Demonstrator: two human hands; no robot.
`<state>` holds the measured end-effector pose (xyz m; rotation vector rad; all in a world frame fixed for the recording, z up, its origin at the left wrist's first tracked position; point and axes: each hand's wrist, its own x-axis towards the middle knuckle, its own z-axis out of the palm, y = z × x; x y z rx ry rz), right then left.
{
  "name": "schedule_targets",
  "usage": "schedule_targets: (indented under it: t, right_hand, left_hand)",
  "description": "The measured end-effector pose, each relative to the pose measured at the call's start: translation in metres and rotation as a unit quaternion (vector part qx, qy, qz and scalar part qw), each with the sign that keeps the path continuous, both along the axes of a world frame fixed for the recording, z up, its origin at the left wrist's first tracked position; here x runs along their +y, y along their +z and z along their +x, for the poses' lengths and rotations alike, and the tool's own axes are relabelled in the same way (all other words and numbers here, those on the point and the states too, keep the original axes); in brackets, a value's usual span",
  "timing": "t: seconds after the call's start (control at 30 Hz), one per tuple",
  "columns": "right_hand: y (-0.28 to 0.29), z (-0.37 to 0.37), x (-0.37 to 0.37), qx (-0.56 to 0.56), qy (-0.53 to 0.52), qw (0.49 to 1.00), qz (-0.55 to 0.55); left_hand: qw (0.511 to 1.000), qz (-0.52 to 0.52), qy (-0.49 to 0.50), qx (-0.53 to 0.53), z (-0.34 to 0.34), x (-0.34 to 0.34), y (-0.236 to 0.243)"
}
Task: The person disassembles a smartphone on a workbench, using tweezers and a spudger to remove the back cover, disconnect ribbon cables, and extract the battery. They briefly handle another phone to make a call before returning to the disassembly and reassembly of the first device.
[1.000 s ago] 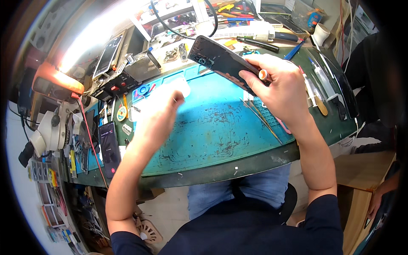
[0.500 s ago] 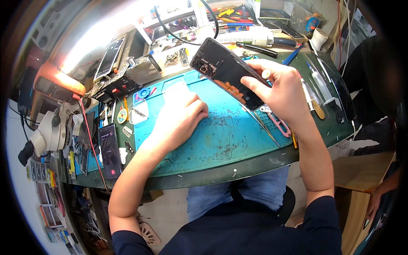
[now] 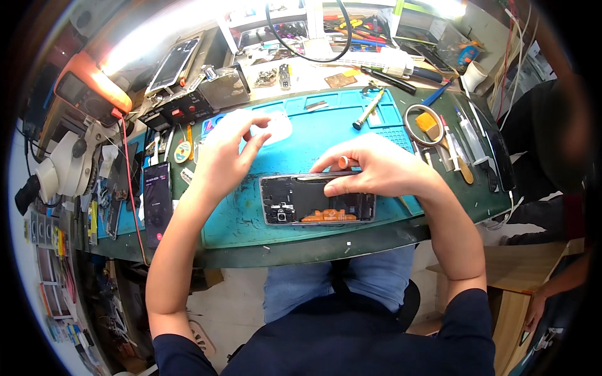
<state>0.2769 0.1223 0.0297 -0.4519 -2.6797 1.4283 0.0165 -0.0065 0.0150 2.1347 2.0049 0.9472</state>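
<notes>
On the blue work mat [image 3: 301,156] lies an opened phone [image 3: 291,194], long side toward me, its black inside facing up with an orange flex part and a camera module showing. My right hand [image 3: 370,169] grips it by the far edge, thumb over the top. A small orange round end [image 3: 343,163] shows between its fingers; what it belongs to is hidden. My left hand [image 3: 229,147] is raised over the mat's left part, fingers bent and thumb apart, nothing visible in them. Close to its fingertips is a small translucent tray [image 3: 279,129].
A screwdriver [image 3: 369,109] lies in the mat's far tray. A tape roll [image 3: 424,124] and syringes [image 3: 470,128] are at the right. To the left are another phone [image 3: 158,203], a multimeter [image 3: 91,91] and a red cable [image 3: 125,182]. A person's arm [image 3: 558,288] shows far right.
The opened phone has come down from the air onto the mat, nearer to me, in my right hand. My left hand has moved left and up, its fingers now spreading from a curl.
</notes>
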Motion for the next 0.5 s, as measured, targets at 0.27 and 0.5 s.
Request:
schedule_targets:
  t: [0.27,0.5]
  right_hand:
    - [-0.008,0.005,0.002,0.064,-0.123,0.979,0.148]
    - [-0.009,0.063,0.005,0.039,-0.267,0.908,0.321]
  left_hand:
    - [0.987,-0.097,-0.127,-0.029,0.029,-0.053,-0.003]
    - [0.987,-0.065,-0.141,-0.032,0.030,-0.061,-0.017]
